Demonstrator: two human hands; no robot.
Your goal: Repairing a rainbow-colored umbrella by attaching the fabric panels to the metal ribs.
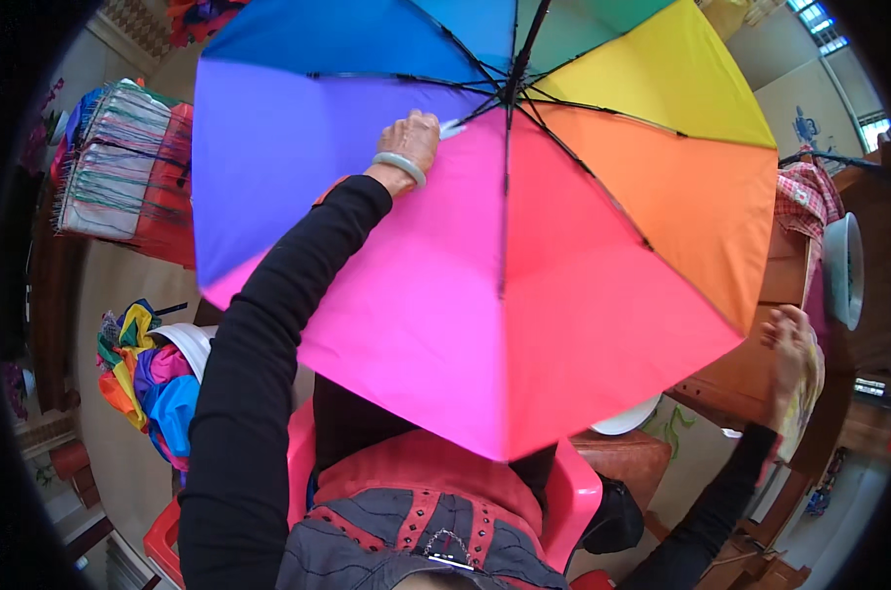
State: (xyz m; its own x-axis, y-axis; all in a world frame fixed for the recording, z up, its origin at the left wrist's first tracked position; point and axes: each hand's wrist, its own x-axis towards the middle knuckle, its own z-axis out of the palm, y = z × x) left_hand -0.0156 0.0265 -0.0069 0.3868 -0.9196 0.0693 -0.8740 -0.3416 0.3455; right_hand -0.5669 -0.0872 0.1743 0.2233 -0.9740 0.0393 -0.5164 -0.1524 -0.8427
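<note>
An open umbrella with panels in pink, red, orange, yellow, green, blue and purple spreads before me, its underside facing me. Thin black ribs meet at a dark shaft near the top. Over the purple and pink panels, my left hand is closed, a pale bangle on its wrist. A small white pointed thing juts from its fingers; its kind is unclear. Out at the right, beyond the umbrella's edge, my right hand has its fingers loosely apart, beside a patterned cloth, and shows nothing in its grasp.
Crumpled rainbow-coloured fabric spills from a white container at the left. Behind it lies a red and white bundle with loose threads. Brown wooden furniture stands at the right, near a pale basin. A pink chair is under me.
</note>
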